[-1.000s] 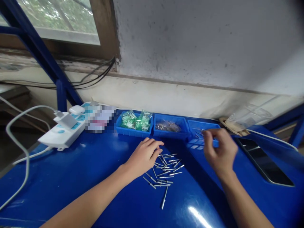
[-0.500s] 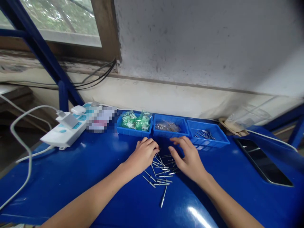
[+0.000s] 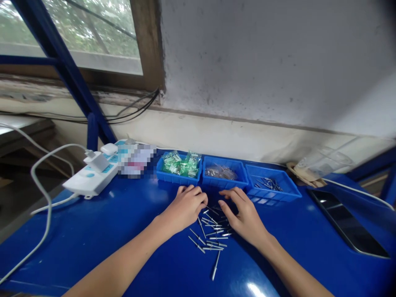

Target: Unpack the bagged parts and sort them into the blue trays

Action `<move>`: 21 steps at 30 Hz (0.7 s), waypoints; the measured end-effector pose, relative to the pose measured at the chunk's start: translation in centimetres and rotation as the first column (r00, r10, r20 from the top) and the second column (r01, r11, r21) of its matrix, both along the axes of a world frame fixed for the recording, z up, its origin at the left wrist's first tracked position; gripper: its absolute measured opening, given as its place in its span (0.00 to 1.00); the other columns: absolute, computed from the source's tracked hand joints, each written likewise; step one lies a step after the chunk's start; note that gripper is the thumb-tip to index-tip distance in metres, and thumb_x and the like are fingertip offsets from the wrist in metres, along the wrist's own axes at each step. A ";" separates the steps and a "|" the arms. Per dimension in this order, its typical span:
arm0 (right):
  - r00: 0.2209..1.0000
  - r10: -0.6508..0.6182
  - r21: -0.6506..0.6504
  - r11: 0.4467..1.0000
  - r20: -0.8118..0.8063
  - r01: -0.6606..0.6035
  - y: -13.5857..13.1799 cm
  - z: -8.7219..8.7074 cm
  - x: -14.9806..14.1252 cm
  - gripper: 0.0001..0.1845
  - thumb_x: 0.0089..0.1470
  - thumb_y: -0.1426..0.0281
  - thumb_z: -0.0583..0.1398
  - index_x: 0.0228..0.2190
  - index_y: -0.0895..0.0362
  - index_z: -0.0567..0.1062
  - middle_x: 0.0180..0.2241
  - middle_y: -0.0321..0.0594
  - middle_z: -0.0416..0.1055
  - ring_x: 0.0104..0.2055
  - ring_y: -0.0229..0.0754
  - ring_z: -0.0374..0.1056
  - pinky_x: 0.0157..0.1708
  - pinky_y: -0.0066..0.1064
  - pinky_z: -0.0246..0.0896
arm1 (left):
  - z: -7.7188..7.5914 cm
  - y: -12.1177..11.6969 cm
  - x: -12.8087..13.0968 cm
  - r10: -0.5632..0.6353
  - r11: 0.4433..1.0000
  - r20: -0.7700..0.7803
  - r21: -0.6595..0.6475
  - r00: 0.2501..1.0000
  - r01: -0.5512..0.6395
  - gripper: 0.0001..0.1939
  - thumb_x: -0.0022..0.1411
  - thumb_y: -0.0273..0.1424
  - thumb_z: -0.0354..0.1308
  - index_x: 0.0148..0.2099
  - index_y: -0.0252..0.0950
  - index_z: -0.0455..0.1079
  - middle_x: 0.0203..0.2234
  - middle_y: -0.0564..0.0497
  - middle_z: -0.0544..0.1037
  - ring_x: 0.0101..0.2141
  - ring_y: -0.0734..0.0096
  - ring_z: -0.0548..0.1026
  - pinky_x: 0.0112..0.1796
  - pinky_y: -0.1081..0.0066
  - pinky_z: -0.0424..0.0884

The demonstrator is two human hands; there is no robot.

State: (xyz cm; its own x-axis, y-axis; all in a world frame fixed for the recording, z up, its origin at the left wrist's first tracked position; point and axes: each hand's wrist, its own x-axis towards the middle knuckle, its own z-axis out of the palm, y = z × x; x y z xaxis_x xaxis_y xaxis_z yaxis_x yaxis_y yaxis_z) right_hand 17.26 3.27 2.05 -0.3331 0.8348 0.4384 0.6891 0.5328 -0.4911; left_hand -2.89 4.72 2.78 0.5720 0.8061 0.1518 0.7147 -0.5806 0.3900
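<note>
Several silver blind rivets [image 3: 213, 233] lie in a loose pile on the blue table [image 3: 148, 264]. At the pile's upper left, my left hand [image 3: 187, 206] is closed, thumb against curled fingers, with a thin rivet stem showing at the fingertips. My right hand [image 3: 243, 212] hovers at the pile's right side, thumb and fingers apart and nothing visible between them. It covers some of the rivets. Behind it, the right blue bin [image 3: 291, 190] holds several more rivets.
A blue bin [image 3: 177, 179] with green-and-clear packets and another blue bin [image 3: 227, 182] with a clear bag of small parts stand along the back. At left lies a white power strip [image 3: 83, 181] with cables; at right, a dark phone [image 3: 348, 222] and a clear plastic cup [image 3: 324, 161].
My right hand has come left from the right bin to the pile, and its pinched fingers have opened. My left hand stays at the pile, its fingers more curled. The view has shifted slightly.
</note>
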 end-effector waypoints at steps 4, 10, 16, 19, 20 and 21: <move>1.000 0.031 0.013 0.999 0.002 -0.031 -0.1 0.0 -0.1 0.10 0.58 0.68 0.54 0.42 0.55 0.69 0.37 0.44 0.68 0.40 0.45 0.65 0.40 0.40 0.65 | 0.0 -0.1 0.1 0.042 0.999 0.089 0.006 0.995 -0.043 0.08 0.65 0.25 0.45 0.35 0.38 0.63 0.33 0.53 0.72 0.37 0.65 0.67 0.40 0.63 0.58; 0.999 0.053 0.001 0.999 0.006 -0.053 -0.1 0.0 0.0 0.11 0.57 0.69 0.56 0.42 0.55 0.70 0.36 0.43 0.67 0.40 0.44 0.65 0.39 0.38 0.65 | 0.3 -0.2 0.3 0.092 0.995 0.202 0.011 0.975 -0.096 0.07 0.65 0.24 0.45 0.37 0.38 0.62 0.32 0.54 0.72 0.37 0.67 0.67 0.41 0.63 0.58; 0.995 0.103 0.044 0.994 0.001 -0.103 -0.1 -0.1 -0.1 0.07 0.57 0.72 0.54 0.39 0.56 0.69 0.35 0.43 0.67 0.38 0.43 0.65 0.37 0.36 0.65 | 0.5 -0.3 0.3 0.093 0.995 0.254 0.013 0.963 -0.099 0.07 0.66 0.25 0.44 0.37 0.38 0.61 0.32 0.54 0.72 0.36 0.67 0.68 0.40 0.62 0.58; 0.995 0.098 0.090 0.991 -0.012 -0.097 -0.2 -0.1 -0.2 0.06 0.57 0.73 0.55 0.38 0.55 0.69 0.35 0.43 0.67 0.38 0.43 0.65 0.37 0.37 0.64 | 0.7 -0.4 0.3 0.080 0.996 0.246 0.012 0.966 -0.086 0.07 0.66 0.26 0.43 0.36 0.38 0.61 0.31 0.53 0.72 0.36 0.66 0.68 0.40 0.62 0.59; 0.995 0.097 0.102 0.990 -0.018 -0.094 -0.2 -0.1 -0.2 0.06 0.57 0.73 0.55 0.38 0.55 0.69 0.34 0.43 0.67 0.38 0.43 0.65 0.36 0.36 0.64 | 0.8 -0.4 0.3 0.079 0.997 0.241 0.008 0.967 -0.083 0.08 0.66 0.26 0.43 0.36 0.38 0.61 0.31 0.53 0.72 0.35 0.66 0.68 0.39 0.62 0.59; 0.995 0.096 0.110 0.990 -0.022 -0.093 -0.2 0.0 -0.2 0.06 0.57 0.73 0.55 0.38 0.55 0.69 0.34 0.43 0.67 0.37 0.43 0.65 0.36 0.36 0.64 | 0.8 -0.5 0.3 0.077 0.997 0.237 0.004 0.968 -0.080 0.08 0.66 0.26 0.42 0.35 0.38 0.61 0.31 0.53 0.72 0.35 0.66 0.68 0.39 0.62 0.59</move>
